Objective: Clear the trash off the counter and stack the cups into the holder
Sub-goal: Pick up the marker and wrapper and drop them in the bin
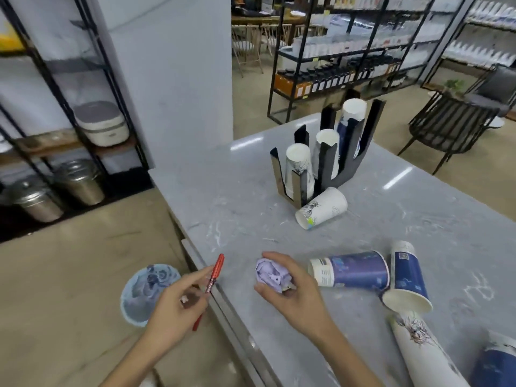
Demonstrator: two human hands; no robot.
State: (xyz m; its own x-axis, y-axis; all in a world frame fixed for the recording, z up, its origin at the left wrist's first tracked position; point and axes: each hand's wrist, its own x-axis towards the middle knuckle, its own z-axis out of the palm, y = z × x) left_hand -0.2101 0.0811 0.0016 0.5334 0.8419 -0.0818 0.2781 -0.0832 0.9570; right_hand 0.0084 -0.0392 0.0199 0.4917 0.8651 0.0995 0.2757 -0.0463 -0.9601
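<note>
Left hand point(178, 303) pinches a slim red pen point(211, 283), print unreadable; right hand point(290, 289) grips crumpled lilac paper point(269, 273) above the marbled grey tabletop point(405, 208). Printed paper cups point(354, 270) lie toppled near the slotted black holder point(326, 160).

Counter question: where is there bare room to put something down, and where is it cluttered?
Bare grey counter lies left of the cup holder, and also right of it toward the far edge. It is crowded on the near right, where fallen cups lie beside the right hand.
</note>
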